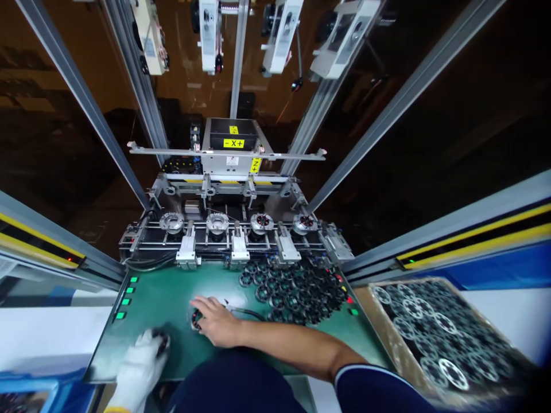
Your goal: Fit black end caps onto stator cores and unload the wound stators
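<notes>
My left hand (142, 364), in a white glove, is closed around a dark ring-shaped stator (162, 342) above the green worktop's (172, 287) front left part. My bare right hand (217, 322) reaches across to the middle of the worktop. Its fingers curl over another ring-shaped stator (196, 319), partly hidden by them. Just beyond the right hand lies a thin tool with a black handle or cable (247, 312); its kind is unclear. A large heap of black ring-shaped stators (297, 292) covers the right side of the worktop.
Behind the worktop, a machine carries round fixtures (217, 223) in a row; the two right ones hold dark rings. A box of metallic rings (443, 332) stands at right. Green buttons (125, 302) line the left edge. Metal posts (86, 103) and a blue bin (47, 390) flank the station.
</notes>
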Demonstrator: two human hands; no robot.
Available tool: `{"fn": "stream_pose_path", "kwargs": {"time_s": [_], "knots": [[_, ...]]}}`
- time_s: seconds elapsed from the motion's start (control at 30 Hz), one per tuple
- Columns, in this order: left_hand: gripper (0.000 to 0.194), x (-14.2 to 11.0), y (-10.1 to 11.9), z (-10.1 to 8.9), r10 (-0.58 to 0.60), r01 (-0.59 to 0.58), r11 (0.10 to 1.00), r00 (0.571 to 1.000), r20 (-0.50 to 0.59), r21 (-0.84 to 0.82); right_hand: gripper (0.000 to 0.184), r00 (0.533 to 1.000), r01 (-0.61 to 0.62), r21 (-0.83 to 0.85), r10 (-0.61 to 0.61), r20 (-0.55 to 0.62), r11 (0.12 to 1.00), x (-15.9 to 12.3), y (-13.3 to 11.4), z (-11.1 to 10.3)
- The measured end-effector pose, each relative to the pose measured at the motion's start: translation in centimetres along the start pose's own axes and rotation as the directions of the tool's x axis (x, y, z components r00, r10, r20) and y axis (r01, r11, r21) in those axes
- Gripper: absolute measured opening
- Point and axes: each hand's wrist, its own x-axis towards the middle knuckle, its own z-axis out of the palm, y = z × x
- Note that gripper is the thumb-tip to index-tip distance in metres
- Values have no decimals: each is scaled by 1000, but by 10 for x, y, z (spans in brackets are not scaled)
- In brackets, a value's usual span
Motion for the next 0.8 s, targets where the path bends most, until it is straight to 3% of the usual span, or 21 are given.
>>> {"fn": "stream_pose_path", "kwargs": {"time_s": [0.1, 0.2, 0.27, 0.37, 0.47, 0.57, 0.67, 0.73, 0.8], "knots": [[36, 23, 24, -27, 42, -45, 993, 999, 33, 111, 28, 994, -95, -7, 96, 51, 995, 10, -19, 50], [40, 42, 42, -42, 44, -52, 990, 997, 69, 130, 49, 977, -212, 80, 213, 0, 974, 8, -14, 63], [42, 43, 44, -45, 23, -34, 991, 996, 83, 127, 70, 960, -268, 150, 277, -44, 952, -16, -4, 64], [38, 32, 38, -59, -28, 23, 997, 997, 72, 67, 76, 918, -383, 213, 395, -17, 899, -74, 6, 68], [35, 35, 51, -103, -4, 4, 1000, 1000, 11, -7, 73, 876, -476, 222, 482, 26, 851, -119, 3, 82], [47, 66, 107, -166, 164, -163, 986, 983, -83, 14, 69, 801, -574, 228, 597, -40, 786, -128, -8, 97], [68, 112, 195, -217, 243, -227, 959, 967, -75, 170, 72, 716, -646, 272, 690, -105, 713, -118, -14, 106], [74, 146, 254, -234, 322, -308, 916, 947, -12, 258, 77, 711, -636, 308, 692, -121, 707, -115, -15, 108], [74, 179, 304, -237, 391, -381, 878, 920, 26, 289, 83, 716, -612, 345, 684, -141, 712, -121, -16, 111]]}}
